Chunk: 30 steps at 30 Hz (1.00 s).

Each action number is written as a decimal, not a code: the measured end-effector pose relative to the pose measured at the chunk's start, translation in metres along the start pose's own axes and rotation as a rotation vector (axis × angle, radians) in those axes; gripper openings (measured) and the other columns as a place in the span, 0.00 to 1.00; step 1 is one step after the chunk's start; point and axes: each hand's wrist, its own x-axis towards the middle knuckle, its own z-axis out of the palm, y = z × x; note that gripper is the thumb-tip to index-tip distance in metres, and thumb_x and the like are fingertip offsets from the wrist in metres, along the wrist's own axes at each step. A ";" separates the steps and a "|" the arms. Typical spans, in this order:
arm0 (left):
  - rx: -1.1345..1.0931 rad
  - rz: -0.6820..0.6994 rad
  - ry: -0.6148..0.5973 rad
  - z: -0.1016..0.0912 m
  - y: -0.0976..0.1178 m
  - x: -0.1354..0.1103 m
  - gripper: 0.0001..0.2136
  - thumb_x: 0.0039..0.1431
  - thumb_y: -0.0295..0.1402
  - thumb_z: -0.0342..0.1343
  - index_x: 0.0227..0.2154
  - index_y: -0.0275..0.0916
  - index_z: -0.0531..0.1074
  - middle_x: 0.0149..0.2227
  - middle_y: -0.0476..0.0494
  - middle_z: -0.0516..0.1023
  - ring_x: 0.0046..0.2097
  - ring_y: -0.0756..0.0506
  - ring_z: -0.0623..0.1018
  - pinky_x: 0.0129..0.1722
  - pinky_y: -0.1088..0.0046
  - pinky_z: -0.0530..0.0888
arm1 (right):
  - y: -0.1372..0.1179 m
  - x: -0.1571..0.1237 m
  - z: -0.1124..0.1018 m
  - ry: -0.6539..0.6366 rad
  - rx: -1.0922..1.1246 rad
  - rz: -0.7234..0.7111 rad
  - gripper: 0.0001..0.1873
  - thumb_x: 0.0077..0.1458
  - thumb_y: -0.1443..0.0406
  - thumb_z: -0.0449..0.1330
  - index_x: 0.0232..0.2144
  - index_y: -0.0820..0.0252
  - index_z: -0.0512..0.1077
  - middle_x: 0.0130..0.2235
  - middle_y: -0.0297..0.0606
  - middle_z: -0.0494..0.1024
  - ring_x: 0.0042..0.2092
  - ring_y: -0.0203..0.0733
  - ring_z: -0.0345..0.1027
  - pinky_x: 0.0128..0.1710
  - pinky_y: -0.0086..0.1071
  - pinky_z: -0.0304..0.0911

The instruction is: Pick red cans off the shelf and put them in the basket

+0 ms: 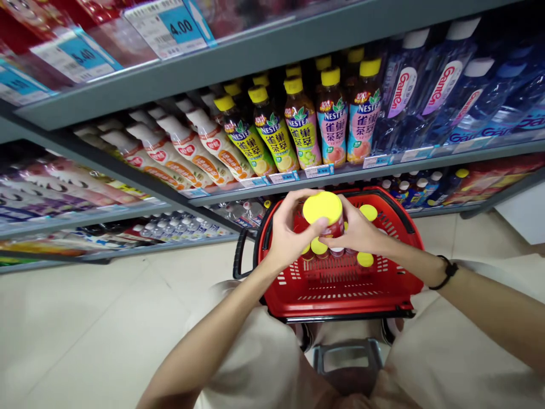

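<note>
The left hand (286, 237) and right hand (361, 232) gripped a yellow-capped tea bottle (322, 208) just above the red basket (340, 296); several capped bottles (365, 259) already stood inside it.

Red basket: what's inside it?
You can see yellow caps of bottles standing in the red basket. The left hand and right hand hold another bottle above, hiding the middle, so the count is unclear.

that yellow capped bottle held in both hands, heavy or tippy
Probably heavyish: the yellow-capped bottle is sealed, and the left hand and right hand both grip it. If tall and narrow like the shelf bottles, it may tip in the red basket.
</note>
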 end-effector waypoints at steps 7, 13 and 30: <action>-0.289 -0.372 0.091 -0.005 -0.016 0.012 0.20 0.53 0.46 0.73 0.45 0.41 0.81 0.46 0.44 0.84 0.47 0.44 0.81 0.52 0.68 0.74 | -0.002 0.001 0.003 -0.156 0.353 0.217 0.38 0.51 0.58 0.76 0.60 0.56 0.68 0.57 0.43 0.79 0.55 0.49 0.76 0.57 0.44 0.73; -0.472 -0.612 0.144 -0.004 -0.031 0.011 0.26 0.53 0.58 0.70 0.38 0.37 0.81 0.38 0.41 0.84 0.41 0.44 0.81 0.46 0.68 0.76 | -0.022 0.002 0.003 -0.241 0.640 0.542 0.25 0.57 0.47 0.67 0.45 0.61 0.74 0.33 0.43 0.83 0.29 0.44 0.76 0.24 0.32 0.72; -0.313 -0.509 -0.372 -0.023 -0.046 0.020 0.32 0.37 0.52 0.79 0.43 0.37 0.83 0.40 0.38 0.85 0.42 0.41 0.83 0.44 0.68 0.77 | -0.023 0.002 -0.040 -0.619 0.484 0.764 0.31 0.47 0.45 0.74 0.42 0.62 0.75 0.31 0.42 0.84 0.28 0.43 0.78 0.27 0.33 0.76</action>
